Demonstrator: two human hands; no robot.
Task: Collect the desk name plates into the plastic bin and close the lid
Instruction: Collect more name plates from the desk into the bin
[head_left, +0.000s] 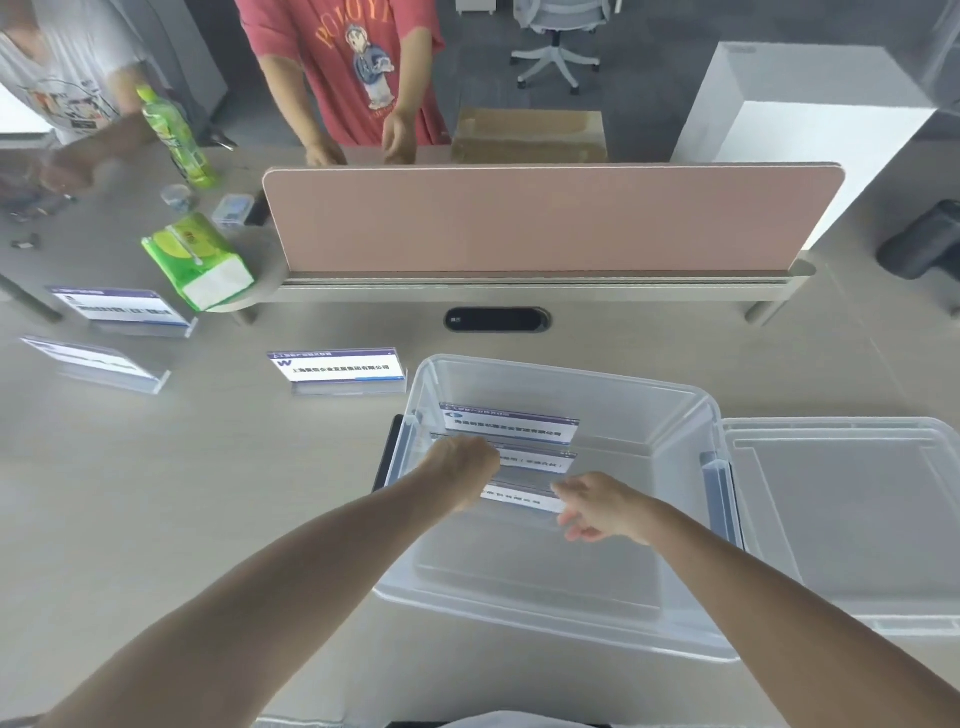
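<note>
Mid-frame, both hands reach into the clear bin (675, 410). The right hand (597, 506) pinches the right end of the front plate (519, 496). The left hand (462, 467) is curled over its left end, fingers hidden, so I cannot tell whether it grips. Behind stand the middle plate (543, 461) and rear plate (509, 423). On the worktop (208, 493), loose plates (337, 366) (119, 306) (93, 358) stand to the left. The lid (841, 519) lies at right.

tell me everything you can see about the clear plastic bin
The plastic bin is clear, rectangular, round-cornered, with a rolled rim and a blue-grey latch on each short side. It stands upright and open on the desk, its lid lying flat to its right. Inside, toward the far left, lie name plates, one gripped by the left hand and right hand.
</note>
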